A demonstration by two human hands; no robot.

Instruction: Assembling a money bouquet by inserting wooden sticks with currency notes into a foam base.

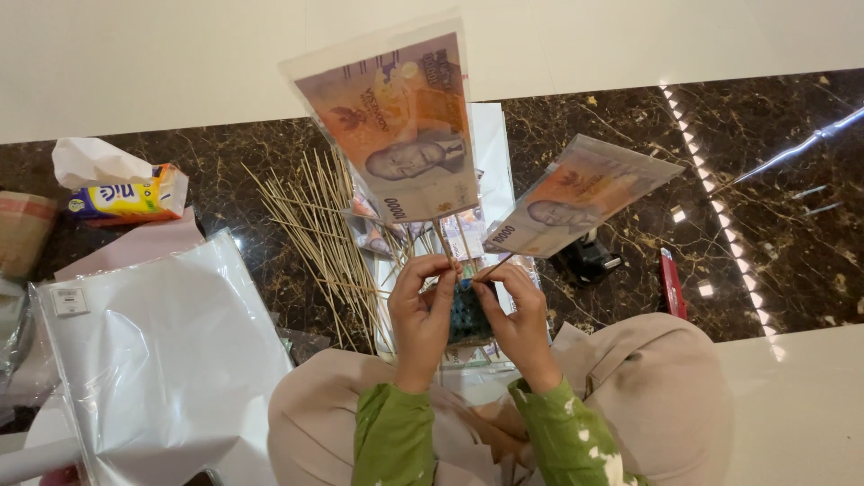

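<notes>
Dark marble floor strip (774,225) is seen between pale tile bands, viewed from above.

1 large stack of clear plastic sheets (171,360) is laid at lower left, with a small label at its top left corner.

2 banknotes sleeved in clear plastic are held up on sticks. The bigger-looking banknote (396,126) is raised upright at top centre; the second banknote (576,193) is tilted off to the right, lower down. Each is fixed to 1 thin wooden skewer.

1 loose pile of bare wooden skewers (324,234) is spread on the marble just left of the hands; too many to be counted. More sleeved notes (373,229) are partly hidden behind the pile; count cannot be told.

Left hand (421,315): fingers curled closed, skewer (445,241) of the upright note pinched between thumb and fingertips.

Right hand (517,315): likewise closed, skewer (497,266) of the tilted note pinched at the fingertips. Both hands are kept close together over the lap, nearly touching. 2 green sleeves are seen.

1 tissue pack (126,198), yellow and blue with a white tissue pulled up, is placed at far left.

1 black tape dispenser-like object (585,256) is placed right of the hands; kind not certain.

1 red cutter (671,283) is laid further right.
</notes>
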